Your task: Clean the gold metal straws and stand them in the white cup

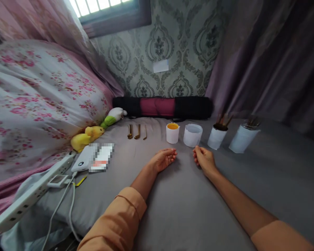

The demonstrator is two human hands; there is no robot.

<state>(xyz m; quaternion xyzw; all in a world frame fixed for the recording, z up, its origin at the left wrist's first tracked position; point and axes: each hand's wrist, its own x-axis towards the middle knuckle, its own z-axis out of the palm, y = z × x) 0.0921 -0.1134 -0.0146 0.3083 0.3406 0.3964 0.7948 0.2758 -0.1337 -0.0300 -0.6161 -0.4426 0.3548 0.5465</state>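
Observation:
My left hand (165, 159) rests on the grey sheet (183, 209) with its fingers loosely bent and apart, holding nothing. Facing it, my right hand (204, 158) is closed, fingers curled in, with no object showing in it. Just beyond my left hand stands a white-wrapped cup (172, 135) with yellow-orange inside. A wider white-wrapped container (193, 136) is nearest to my right hand. Further right are two taller white-wrapped holders, one (217, 137) with thin brown sticks upright in it, the other (243, 139) tilted in view with dark-tipped sticks. Several small brass-coloured bent pieces (137, 131) lie to the left.
A black and maroon rolled bag (157, 106) lies along the wall. On the left are plush toys (87, 137), a white device (85, 158), a blurred-out packet (102, 157), and a power strip (34, 195) with white cables (71, 205). Curtains (261, 62) hang at right.

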